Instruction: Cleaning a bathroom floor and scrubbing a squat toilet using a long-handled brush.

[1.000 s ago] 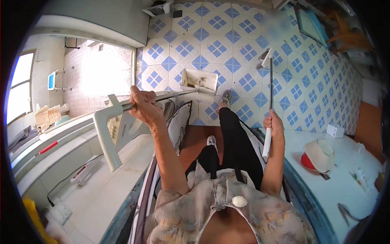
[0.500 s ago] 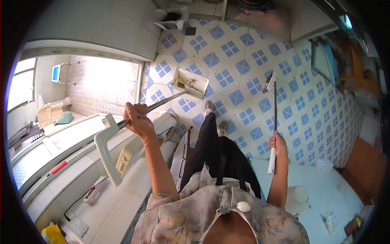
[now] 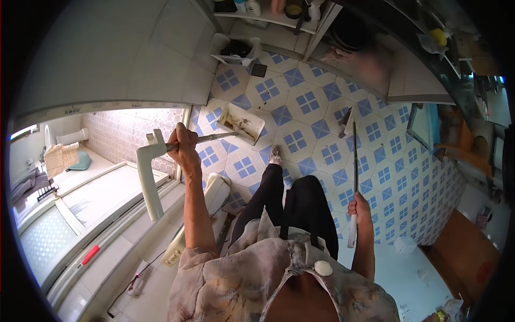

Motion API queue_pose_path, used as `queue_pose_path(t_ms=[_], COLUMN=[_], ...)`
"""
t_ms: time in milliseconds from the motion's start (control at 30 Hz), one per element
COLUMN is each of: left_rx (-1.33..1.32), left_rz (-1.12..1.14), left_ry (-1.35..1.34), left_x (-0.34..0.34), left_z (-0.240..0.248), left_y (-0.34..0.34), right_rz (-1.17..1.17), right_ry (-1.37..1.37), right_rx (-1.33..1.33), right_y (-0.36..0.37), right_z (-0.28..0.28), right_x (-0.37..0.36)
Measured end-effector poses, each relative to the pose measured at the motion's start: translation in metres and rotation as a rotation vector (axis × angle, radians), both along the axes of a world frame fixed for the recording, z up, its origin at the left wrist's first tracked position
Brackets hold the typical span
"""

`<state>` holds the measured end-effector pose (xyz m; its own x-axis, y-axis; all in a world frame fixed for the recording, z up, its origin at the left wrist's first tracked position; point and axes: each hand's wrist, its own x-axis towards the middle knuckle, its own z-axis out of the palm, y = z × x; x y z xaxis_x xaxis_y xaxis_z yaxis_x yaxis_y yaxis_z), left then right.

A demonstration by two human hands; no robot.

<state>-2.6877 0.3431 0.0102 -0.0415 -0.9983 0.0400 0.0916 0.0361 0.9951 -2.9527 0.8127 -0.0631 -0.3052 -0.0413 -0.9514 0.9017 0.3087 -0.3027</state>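
Blue and white tiles cover the floor (image 3: 306, 142), hard and smooth, with squares and diamonds all over. The sweeping there looks part done to me, with some bits left to get. At the lower right is a pale blue tabletop (image 3: 407, 273), flat and a little shiny. The broom (image 3: 355, 166) is long and thin. It has a stick that looks like metal, a smooth pale grip, and a light head with something dark, maybe bristles, along one side. That head is well apart from the dustpan (image 3: 257, 131), and I can't tell if it presses on the tiles. The dustpan is a cream box with an open top, maybe hard plastic, down by the floor, ahead and to the left of the front shoe (image 3: 275, 154). A shiny stick runs from it to a thick cream handle (image 3: 146, 166), bent like a hook. The left hand (image 3: 185, 145) is wrapped around that stick, next to the handle. The right hand (image 3: 359, 209) is curled around the broom, where stick meets grip. Smallest are the brown smudges (image 3: 245, 122) inside the dustpan, dirt or stains, I can't tell which, and tiny dark specks (image 3: 265, 100) on the tiles.
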Motion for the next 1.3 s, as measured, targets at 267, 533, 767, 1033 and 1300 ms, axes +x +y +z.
queue_pose_path(t_ms=[267,533,767,1033,1300], left_rx=[-0.023,-0.030,-0.035,-0.020,0.069], left_rz=[0.001,-0.011,-0.032,-0.032,-0.046], left_ry=[-0.084,-0.066,-0.099,-0.083,-0.079], left_x=[-0.066,-0.124,-0.153,-0.170,-0.178], left_z=[0.034,0.066,0.057,0.005,-0.092], left_y=[-0.091,-0.141,-0.168,-0.192,-0.207], right_rz=[0.043,0.159,0.389,0.379,0.353], right_ry=[-0.013,-0.041,0.034,-0.015,-0.020], right_rx=[-0.015,-0.037,0.010,0.047,-0.037], right_y=[-0.043,-0.069,-0.087,-0.108,-0.140], right_z=[-0.027,-0.042,-0.029,-0.032,-0.032], right_x=[-0.050,-0.101,-0.134,-0.148,-0.150])
